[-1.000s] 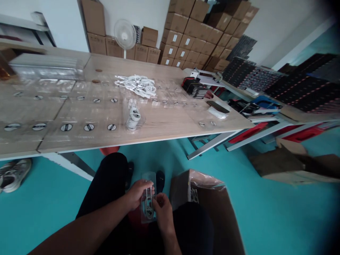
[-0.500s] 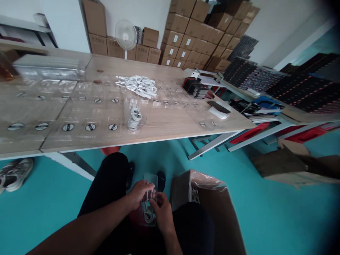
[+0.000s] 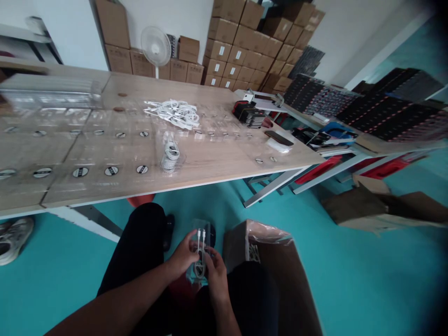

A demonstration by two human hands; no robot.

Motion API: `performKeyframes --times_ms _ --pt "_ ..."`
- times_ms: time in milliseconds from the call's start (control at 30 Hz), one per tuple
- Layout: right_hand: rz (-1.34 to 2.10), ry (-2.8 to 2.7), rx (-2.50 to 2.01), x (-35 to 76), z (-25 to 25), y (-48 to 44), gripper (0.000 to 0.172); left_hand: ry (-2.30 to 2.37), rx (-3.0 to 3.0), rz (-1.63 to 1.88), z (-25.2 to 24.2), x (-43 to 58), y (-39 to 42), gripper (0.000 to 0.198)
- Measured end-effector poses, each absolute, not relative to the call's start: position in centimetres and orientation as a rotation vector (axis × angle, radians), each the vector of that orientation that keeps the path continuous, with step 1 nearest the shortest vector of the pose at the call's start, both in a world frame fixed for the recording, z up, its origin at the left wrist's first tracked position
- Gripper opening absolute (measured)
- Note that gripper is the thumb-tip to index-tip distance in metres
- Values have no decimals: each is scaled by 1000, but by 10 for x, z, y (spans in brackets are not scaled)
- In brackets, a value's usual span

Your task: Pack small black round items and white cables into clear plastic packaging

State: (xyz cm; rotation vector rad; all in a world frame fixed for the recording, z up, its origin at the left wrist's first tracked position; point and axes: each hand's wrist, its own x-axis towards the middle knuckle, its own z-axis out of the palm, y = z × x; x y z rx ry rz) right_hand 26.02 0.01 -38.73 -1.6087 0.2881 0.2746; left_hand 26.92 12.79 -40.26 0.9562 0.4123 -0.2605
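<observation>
Between my knees, a coiled white cable [image 3: 200, 268] lies in a clear plastic tray [image 3: 201, 224], its two plug ends side by side toward the tray's far end. My left hand [image 3: 182, 255] is closed around the tray's left side, thumb over the cable. On the other side, my right hand [image 3: 216, 270] grips the tray with its fingers at the coil. Up on the table, more coiled white cable [image 3: 171, 156] sits in a clear tray near the front edge. Behind it lies a loose pile of white cables [image 3: 178, 113].
An open carton [image 3: 241, 247] with a plastic liner and white cables inside stands by my right knee. Flat clear trays with round labels [image 3: 111, 171] cover the wooden table's [image 3: 210, 161] left part. Stacked clear packaging [image 3: 52, 91], dark boxes [image 3: 248, 114] and a fan [image 3: 156, 46] are farther back.
The cable's plug ends, earlier under my left fingers, now show straight along the tray. My left hand has moved slightly down to the tray's side, and the view has shifted a little right.
</observation>
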Motion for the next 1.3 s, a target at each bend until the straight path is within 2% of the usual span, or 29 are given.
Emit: performKeyframes --times_ms 133,433,533,667,733,933,1200,1300 --pt "365 244 -1574 258 -379 4 58 465 1051 -202 -408 271 130 90" --pt "396 210 -1608 250 -375 19 43 429 1262 -233 -408 271 135 94" --pt "417 201 -1525 249 -380 20 46 385 1232 -255 -400 271 141 84" --pt "456 194 -1299 247 -384 15 52 306 936 -361 -382 274 147 45" --pt "482 224 -1227 246 -382 12 55 343 820 -374 -374 276 149 34" --pt "559 207 -1165 242 -370 11 74 420 748 -357 -363 276 152 40" --pt "552 196 -1253 240 -374 14 76 384 697 -337 -367 274 151 35" --pt "422 193 -1418 237 -381 14 80 383 687 -225 -366 276 149 32"
